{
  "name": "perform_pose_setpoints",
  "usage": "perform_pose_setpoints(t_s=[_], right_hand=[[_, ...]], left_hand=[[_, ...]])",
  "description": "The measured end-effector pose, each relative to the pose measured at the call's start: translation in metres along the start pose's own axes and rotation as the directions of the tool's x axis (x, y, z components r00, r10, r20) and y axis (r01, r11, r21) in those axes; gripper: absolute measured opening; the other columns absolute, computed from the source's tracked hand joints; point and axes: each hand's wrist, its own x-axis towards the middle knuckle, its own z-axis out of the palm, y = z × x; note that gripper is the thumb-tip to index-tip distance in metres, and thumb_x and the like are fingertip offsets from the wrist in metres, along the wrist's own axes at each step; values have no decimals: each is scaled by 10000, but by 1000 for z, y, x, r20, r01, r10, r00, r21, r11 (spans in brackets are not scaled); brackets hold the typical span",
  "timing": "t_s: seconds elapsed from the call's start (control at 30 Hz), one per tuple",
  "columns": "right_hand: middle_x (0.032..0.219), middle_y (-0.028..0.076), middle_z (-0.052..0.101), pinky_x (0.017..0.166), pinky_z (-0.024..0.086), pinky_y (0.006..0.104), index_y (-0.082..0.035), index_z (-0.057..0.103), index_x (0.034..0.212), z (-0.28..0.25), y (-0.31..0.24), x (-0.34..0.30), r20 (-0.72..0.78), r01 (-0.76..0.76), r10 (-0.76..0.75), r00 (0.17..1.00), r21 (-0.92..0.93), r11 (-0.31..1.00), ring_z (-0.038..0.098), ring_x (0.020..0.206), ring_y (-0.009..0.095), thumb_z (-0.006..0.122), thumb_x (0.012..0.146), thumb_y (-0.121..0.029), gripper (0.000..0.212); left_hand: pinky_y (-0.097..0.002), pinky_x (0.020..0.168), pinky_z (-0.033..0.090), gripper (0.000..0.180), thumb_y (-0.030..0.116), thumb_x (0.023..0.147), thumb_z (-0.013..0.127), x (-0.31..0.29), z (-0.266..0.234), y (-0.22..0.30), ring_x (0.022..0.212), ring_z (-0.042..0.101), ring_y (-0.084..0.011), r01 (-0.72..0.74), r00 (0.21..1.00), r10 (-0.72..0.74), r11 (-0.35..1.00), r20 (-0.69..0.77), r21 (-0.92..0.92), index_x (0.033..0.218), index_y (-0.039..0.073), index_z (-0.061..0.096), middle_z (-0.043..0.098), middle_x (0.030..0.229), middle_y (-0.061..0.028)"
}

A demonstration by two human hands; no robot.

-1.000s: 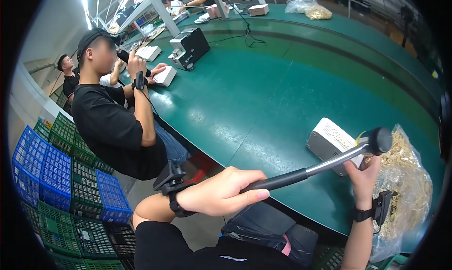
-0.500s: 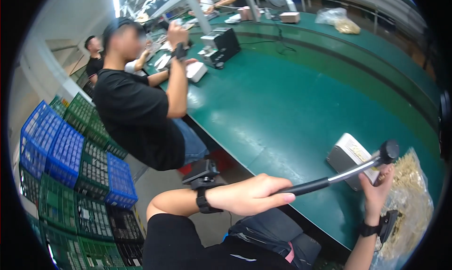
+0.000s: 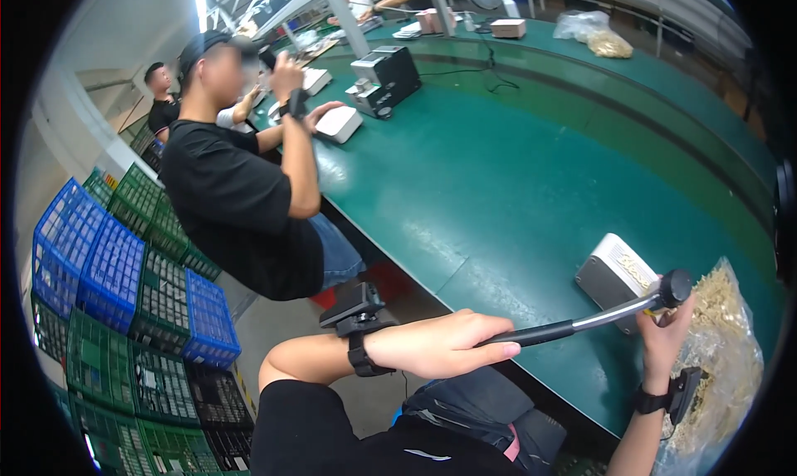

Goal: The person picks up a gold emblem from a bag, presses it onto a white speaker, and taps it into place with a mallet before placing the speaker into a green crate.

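My left hand (image 3: 448,343) is closed round the black grip of a mallet (image 3: 540,335) with a bent metal shank and a round black head. That head is low over the near right end of a box (image 3: 610,281) with grey sides and a white top, which carries cream raised pieces (image 3: 635,268). My right hand (image 3: 664,339) closes on this end of the box, its fingertips partly hidden behind the mallet head. A small yellowish bit shows under the head; I cannot make out what it is. Beside my right hand lies a clear plastic bag (image 3: 726,335) of cream pieces.
A green worktable (image 3: 498,169) curves away. On the left a co-worker (image 3: 241,169) steadies a white box (image 3: 339,125) with one hand raised. Beyond are a black-and-silver machine (image 3: 386,82) and another bag (image 3: 606,40). Stacked blue and green crates (image 3: 116,268) stand at left.
The mallet head has dropped a little toward the box and slightly left. The box and my right hand stay nearly in place. The co-worker's raised hand has shifted left and down.
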Motion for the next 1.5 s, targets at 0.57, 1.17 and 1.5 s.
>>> perform_pose_setpoints(t_s=[0.57, 1.17, 1.5], right_hand=[[1112, 133, 568, 923, 467, 317, -111, 305, 1007, -1, -6, 1, 0, -58, 60, 998, -250, 967, 561, 1069, 190, 782, 675, 52, 603], [1116, 156, 573, 939, 466, 307, -112, 291, 958, 11, -22, 8, 87, 12, -6, 996, -69, 998, 569, 1087, 197, 769, 696, 45, 567], [1131, 157, 575, 937, 463, 310, -95, 317, 944, 3, -24, 5, 118, 95, -77, 990, -160, 983, 566, 1092, 199, 749, 717, 41, 506]], left_hand=[[-257, 489, 354, 320, 297, 972, 547, -9, -5, 23, 535, 441, -87, 2, 995, -7, 999, -100, -49, 877, -8, 564, 489, 620, -8], [-202, 463, 285, 302, 277, 1003, 492, -8, -11, 15, 529, 358, -28, 132, 949, -226, 918, -219, -373, 819, 38, 475, 411, 630, 52], [-237, 452, 330, 275, 275, 987, 527, 14, -27, -47, 476, 390, -88, 123, 812, -52, 989, -581, 82, 868, 27, 521, 457, 629, 12]])
